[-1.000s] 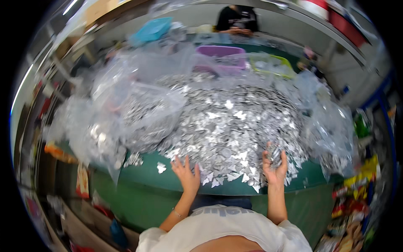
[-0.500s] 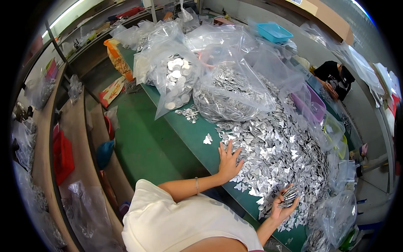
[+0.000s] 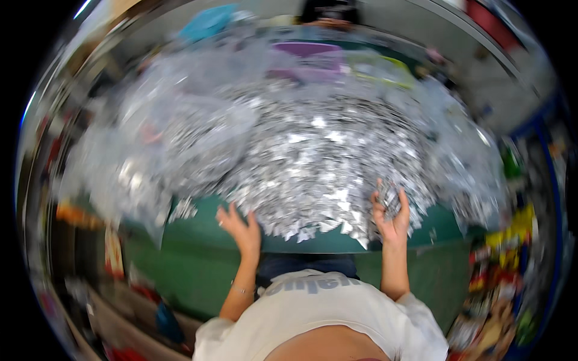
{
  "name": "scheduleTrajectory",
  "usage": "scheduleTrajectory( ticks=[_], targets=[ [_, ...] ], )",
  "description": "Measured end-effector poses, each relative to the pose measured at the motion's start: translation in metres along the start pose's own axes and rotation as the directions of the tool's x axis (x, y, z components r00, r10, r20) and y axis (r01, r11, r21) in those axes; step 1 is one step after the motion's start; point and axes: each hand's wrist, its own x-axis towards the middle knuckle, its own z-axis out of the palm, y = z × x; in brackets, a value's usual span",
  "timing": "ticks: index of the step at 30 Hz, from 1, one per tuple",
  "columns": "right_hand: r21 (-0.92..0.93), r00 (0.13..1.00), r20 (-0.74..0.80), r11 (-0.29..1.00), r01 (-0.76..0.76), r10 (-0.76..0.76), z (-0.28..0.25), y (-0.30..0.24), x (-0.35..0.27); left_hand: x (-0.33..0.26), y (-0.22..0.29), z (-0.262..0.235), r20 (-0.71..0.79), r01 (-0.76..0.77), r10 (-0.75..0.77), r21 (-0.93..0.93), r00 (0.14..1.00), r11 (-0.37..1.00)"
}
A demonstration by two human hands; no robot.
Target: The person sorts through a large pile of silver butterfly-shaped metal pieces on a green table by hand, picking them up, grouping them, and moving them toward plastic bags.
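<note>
A broad heap of small flat silver metal pieces (image 3: 313,150) covers the middle of the green table (image 3: 201,228). At its near right side, my right hand (image 3: 392,225) is closed around a bunch of metal pieces (image 3: 389,200), its palm turned up. My left hand (image 3: 242,231) has its fingers spread at the heap's near left edge and holds nothing. Whether its fingertips touch the pieces is blurred. A small separate cluster of metal bits (image 3: 183,209) lies to the left of that hand.
Clear plastic bags (image 3: 129,180) of metal pieces crowd the table's left, with another bag (image 3: 466,162) at right. A purple basket (image 3: 310,54) and a yellow-green basket (image 3: 385,71) stand behind the heap. Another person (image 3: 330,13) is across the table. Packages (image 3: 494,265) lie at right.
The view has swung to the right and is blurred by motion. My right hand still holds its bunch of metal pieces; my left hand remains spread near the heap's edge.
</note>
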Motion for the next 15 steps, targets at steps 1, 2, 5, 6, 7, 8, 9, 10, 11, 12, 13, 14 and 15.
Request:
scheduleTrajectory(
  ticks=[1, 2, 5, 6, 7, 8, 9, 10, 11, 12, 13, 14, 15],
  targets=[
    [-0.047, 0.999, 0.025, 0.998, 0.046, -0.045, -0.001, -0.012, -0.001, 0.0, -0.001, 0.003, 0.073, 0.023, -0.026, 0.047, 0.997, 0.999],
    [-0.048, 0.994, 0.028, 0.993, 0.109, -0.108, -0.001, -0.024, -0.004, 0.001, 0.006, 0.006, 0.101, 0.048, -0.035, -0.128, 0.994, 0.991],
    [-0.052, 0.96, 0.032, 0.958, 0.281, -0.28, 0.0, -0.064, -0.021, -0.001, 0.021, 0.021, 0.14, 0.047, -0.021, -0.188, 0.99, 0.981],
    [-0.049, 0.945, 0.024, 0.943, 0.328, -0.328, 0.002, -0.075, -0.027, -0.001, 0.021, 0.022, 0.112, 0.019, 0.005, -0.214, 0.994, 0.977],
    [-0.064, 0.906, -0.006, 0.904, 0.423, -0.424, 0.006, -0.088, -0.036, -0.001, 0.022, 0.022, 0.081, -0.006, 0.026, -0.239, 0.996, 0.971],
    [-0.106, 0.84, -0.003, 0.836, 0.539, -0.543, 0.008, -0.103, -0.046, 0.002, 0.023, 0.017, 0.046, -0.063, 0.073, -0.191, 0.996, 0.98],
    [-0.151, 0.767, 0.003, 0.758, 0.634, -0.641, 0.009, -0.12, -0.056, 0.002, 0.018, 0.015, -0.006, -0.108, 0.108, -0.114, 0.994, 0.988],
    [-0.164, 0.691, 0.013, 0.68, 0.715, -0.723, 0.013, -0.138, -0.066, 0.005, 0.013, 0.011, 0.015, -0.036, 0.036, 0.014, 0.999, 0.999],
    [-0.179, 0.608, 0.03, 0.594, 0.784, -0.794, 0.016, -0.157, -0.075, 0.007, 0.011, 0.007, 0.023, 0.04, -0.044, 0.142, 0.999, 0.989],
    [-0.284, 0.495, 0.063, 0.46, 0.841, -0.867, 0.016, -0.183, -0.082, 0.01, -0.003, 0.007, 0.05, 0.081, -0.089, 0.145, 0.995, 0.986],
    [-0.38, 0.384, 0.107, 0.319, 0.868, -0.917, 0.016, -0.211, -0.085, 0.015, -0.014, 0.007, 0.073, 0.124, -0.136, 0.156, 0.988, 0.98],
    [-0.541, 0.213, 0.162, 0.094, 0.836, -0.963, 0.017, -0.236, -0.084, 0.018, -0.013, 0.004, 0.122, 0.137, -0.156, 0.152, 0.98, 0.979],
    [-0.666, 0.054, 0.246, -0.129, 0.734, -0.968, 0.018, -0.261, -0.082, 0.019, -0.013, 0.005, 0.122, 0.097, -0.103, 0.054, 0.987, 0.994]
  ],
)
